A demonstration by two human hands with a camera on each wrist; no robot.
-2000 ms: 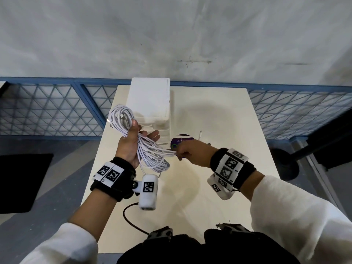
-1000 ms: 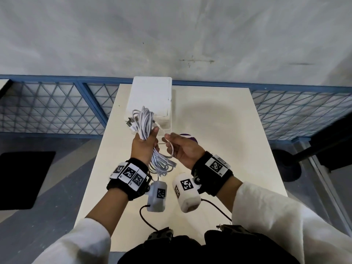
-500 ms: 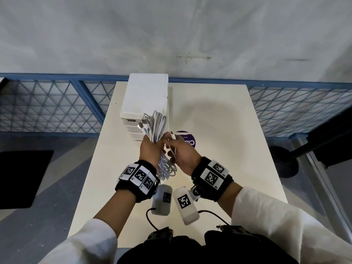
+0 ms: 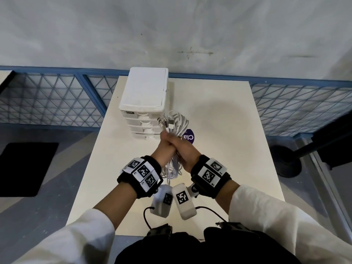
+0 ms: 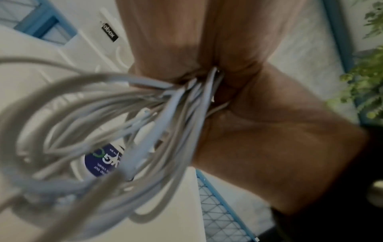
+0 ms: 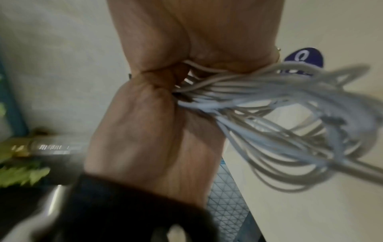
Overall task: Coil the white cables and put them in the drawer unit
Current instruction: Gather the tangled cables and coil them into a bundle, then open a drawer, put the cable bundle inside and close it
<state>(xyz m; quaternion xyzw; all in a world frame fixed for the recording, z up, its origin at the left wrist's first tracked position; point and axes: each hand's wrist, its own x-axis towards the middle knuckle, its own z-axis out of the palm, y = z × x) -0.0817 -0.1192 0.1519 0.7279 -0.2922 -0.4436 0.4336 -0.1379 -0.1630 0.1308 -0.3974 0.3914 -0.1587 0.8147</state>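
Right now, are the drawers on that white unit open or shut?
Shut, as far as the head view shows: the drawer unit's visible fronts sit flush, none pulled out. Both hands grip the white cables beside it.

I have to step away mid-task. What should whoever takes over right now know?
Left hand and right hand: both grip the middle of the white cables, pressed together above the table.
Cables: bundled in loops, plug ends sticking up, loops hanging below the hands.
Drawer unit: just beyond the hands; all visible drawers look shut.
Done: coiling, roughly.
Left: free one hand, open a drawer, put the bundle in, close it.
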